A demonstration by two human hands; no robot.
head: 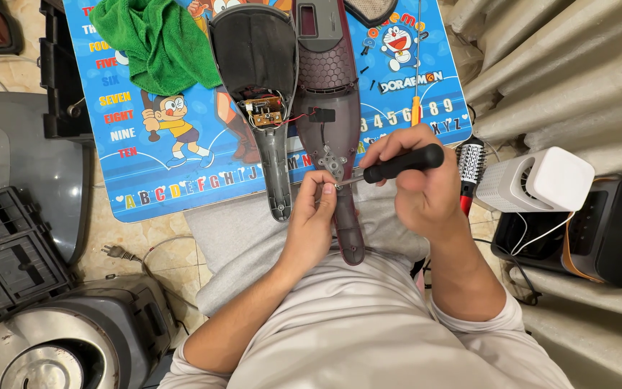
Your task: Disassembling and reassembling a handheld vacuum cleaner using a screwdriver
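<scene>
Two hands on the maroon casing half [329, 108] lying on the blue table [145, 180]: right hand [415, 184], grip closed around the black-handled screwdriver [401, 164]; left hand [314, 216] pinching at its tip. I'd keep the shaft straight, press steadily, and steady the casing.

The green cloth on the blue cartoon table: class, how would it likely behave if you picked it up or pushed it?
The green cloth lies bunched in soft folds, so it would probably droop limply when lifted. Pushed, it would likely crumple rather than roll.
</scene>
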